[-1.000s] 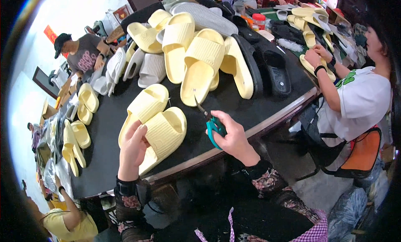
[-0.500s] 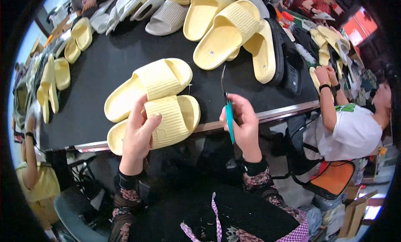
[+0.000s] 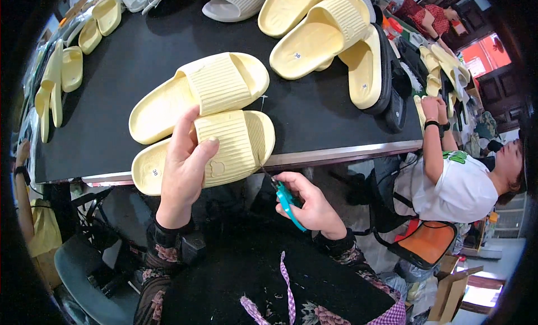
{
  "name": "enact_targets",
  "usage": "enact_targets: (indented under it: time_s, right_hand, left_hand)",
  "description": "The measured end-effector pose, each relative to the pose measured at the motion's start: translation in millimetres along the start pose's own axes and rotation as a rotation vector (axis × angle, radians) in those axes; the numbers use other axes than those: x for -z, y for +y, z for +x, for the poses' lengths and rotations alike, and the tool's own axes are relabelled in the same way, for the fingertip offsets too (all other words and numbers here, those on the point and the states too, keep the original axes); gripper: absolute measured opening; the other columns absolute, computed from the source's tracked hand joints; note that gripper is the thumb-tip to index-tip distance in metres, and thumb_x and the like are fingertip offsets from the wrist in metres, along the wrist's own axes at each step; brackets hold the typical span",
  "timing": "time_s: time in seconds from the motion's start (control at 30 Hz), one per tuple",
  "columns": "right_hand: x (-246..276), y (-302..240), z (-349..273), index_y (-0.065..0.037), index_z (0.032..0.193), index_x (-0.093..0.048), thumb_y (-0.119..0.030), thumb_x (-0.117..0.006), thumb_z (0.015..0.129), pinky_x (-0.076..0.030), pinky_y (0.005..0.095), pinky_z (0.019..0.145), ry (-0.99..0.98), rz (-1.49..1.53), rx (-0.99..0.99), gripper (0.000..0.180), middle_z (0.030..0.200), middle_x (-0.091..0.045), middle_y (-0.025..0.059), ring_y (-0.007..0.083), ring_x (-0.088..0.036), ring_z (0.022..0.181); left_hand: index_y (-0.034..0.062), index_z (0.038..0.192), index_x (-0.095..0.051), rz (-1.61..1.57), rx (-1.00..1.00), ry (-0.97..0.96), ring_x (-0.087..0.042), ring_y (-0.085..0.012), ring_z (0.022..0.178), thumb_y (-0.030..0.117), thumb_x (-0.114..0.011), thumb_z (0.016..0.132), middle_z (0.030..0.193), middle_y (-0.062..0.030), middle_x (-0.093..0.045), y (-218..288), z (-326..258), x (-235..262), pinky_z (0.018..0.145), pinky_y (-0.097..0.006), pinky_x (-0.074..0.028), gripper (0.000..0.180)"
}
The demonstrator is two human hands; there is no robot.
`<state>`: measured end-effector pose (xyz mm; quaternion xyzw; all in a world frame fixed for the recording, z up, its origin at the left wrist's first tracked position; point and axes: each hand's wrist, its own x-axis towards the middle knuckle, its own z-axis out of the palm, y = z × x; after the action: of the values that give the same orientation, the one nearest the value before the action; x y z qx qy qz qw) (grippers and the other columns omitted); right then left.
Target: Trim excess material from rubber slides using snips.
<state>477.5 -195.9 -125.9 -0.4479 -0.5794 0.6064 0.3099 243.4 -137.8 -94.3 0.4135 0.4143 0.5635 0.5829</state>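
Two pale yellow ribbed slide slippers lie side by side at the table's near edge, toes to the right. My left hand is on the nearer slipper, its thumb and fingers gripping at the strap's left edge. The farther slipper touches it, and a thin pale thread or tag pin sticks out by its toe. In my right hand is a pair of teal-handled scissors. The thin dark blades point up and left, their tip at the right edge of the nearer slipper's strap.
More yellow slippers and a grey slipper lie along the table's far side. Black slippers stand at the right. Yellow slippers also sit at the left. A person in a white shirt works at the right beside an orange-seated chair.
My right hand has brought the scissors down and left to the nearer slipper's strap. My left hand keeps its grip on that slipper. The whole view has shifted slightly.
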Motion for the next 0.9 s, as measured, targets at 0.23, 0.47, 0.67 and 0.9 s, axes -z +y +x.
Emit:
enact_targets:
  time_s: [0.23,0.47,0.67,0.9]
  right_hand:
    - [-9,-7,9,0.001,0.122,-0.044,-0.003,-0.068,0.079,-0.043,0.0235,0.078,0.027,-0.011,0.004,0.050,0.097,-0.056,0.0043,0.0080,-0.053,0.086]
    - [-14,-23,13,0.003,0.119,-0.046,-0.007,-0.070,0.079,-0.047,0.0271,0.078,0.080,-0.126,0.004,0.047,0.094,-0.062,0.0102,0.0107,-0.058,0.086]
    - [-16,-25,15,0.004,0.117,-0.046,-0.009,-0.068,0.079,-0.049,0.0294,0.073,0.142,-0.197,0.040,0.046,0.090,-0.063,0.0146,0.0140,-0.062,0.083]
    - [-14,-28,19,0.005,0.116,-0.044,-0.001,-0.067,0.079,-0.048,0.0242,0.072,0.138,-0.242,0.058,0.043,0.088,-0.061,0.0080,0.0095,-0.059,0.080]
  left_hand:
    - [-0.0038,0.138,-0.026,-0.040,0.009,0.018,-0.052,-0.0192,0.108,-0.002,-0.048,0.085,0.120,-0.0183,-0.051,-3,0,2,0.093,-0.030,-0.041,0.057]
    - [-0.0036,0.138,-0.026,0.030,-0.012,-0.004,-0.052,-0.0194,0.107,-0.001,-0.048,0.083,0.119,-0.0195,-0.052,-3,-2,5,0.091,-0.031,-0.042,0.059]
    - [-0.0037,0.137,-0.026,0.017,-0.022,-0.014,-0.054,-0.0189,0.106,0.000,-0.049,0.083,0.117,-0.0188,-0.053,-3,-2,5,0.090,-0.030,-0.043,0.059]
    - [-0.0041,0.138,-0.026,0.018,-0.004,-0.005,-0.054,-0.0185,0.106,-0.002,-0.050,0.083,0.117,-0.0176,-0.053,-2,-4,5,0.090,-0.030,-0.044,0.060]
